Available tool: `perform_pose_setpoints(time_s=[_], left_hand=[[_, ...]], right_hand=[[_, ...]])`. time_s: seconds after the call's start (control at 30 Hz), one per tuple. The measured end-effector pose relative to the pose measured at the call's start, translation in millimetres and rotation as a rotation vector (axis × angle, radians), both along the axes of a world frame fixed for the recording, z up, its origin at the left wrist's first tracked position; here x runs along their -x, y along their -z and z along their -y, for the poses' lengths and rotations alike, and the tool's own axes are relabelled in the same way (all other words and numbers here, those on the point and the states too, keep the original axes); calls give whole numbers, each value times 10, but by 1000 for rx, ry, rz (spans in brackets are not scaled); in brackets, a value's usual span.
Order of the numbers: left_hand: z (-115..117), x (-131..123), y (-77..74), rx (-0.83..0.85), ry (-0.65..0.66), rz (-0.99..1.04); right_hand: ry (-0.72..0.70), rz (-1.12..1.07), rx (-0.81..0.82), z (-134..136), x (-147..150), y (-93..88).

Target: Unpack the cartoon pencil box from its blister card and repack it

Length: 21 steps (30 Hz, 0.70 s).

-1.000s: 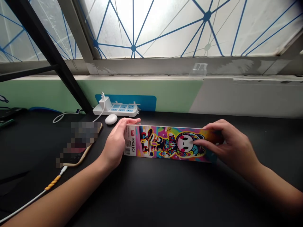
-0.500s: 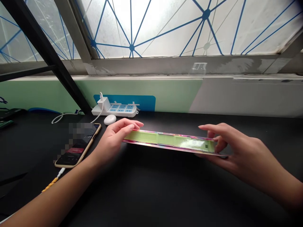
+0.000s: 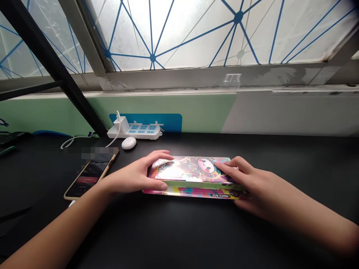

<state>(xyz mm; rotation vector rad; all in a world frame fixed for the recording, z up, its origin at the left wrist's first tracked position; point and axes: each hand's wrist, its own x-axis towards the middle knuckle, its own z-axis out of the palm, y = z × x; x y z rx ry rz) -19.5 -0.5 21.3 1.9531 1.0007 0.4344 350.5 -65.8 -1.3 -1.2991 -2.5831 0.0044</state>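
Both hands grip the pencil box [image 3: 193,175]: left hand [image 3: 134,177] pinching its left end, right hand [image 3: 246,183] curled over the right. Box lies flat on desk [image 3: 179,231], right of phone [image 3: 89,173]; lid looks shut, unopened.

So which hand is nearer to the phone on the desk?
Left. The left hand grips the pencil box's left end, just right of the phone. The right hand holds the box's far end, well away from it.

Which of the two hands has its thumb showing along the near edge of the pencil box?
The left hand: its thumb lies along the pencil box's near edge; the right hand's thumb is hidden.
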Motion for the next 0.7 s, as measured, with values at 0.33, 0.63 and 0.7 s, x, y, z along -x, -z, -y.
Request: perform_pose_setpoints(time_s=[0.33, 0.63, 0.7], left_hand=[[39, -96, 94, -204, 66, -135], [84, -158, 175, -667, 49, -94], [81, -165, 193, -791, 27, -109]], right_hand=[[7, -129, 154, -13, 45, -171], [306, -379, 206, -273, -158, -86], [331, -444, 236, -305, -159, -99]])
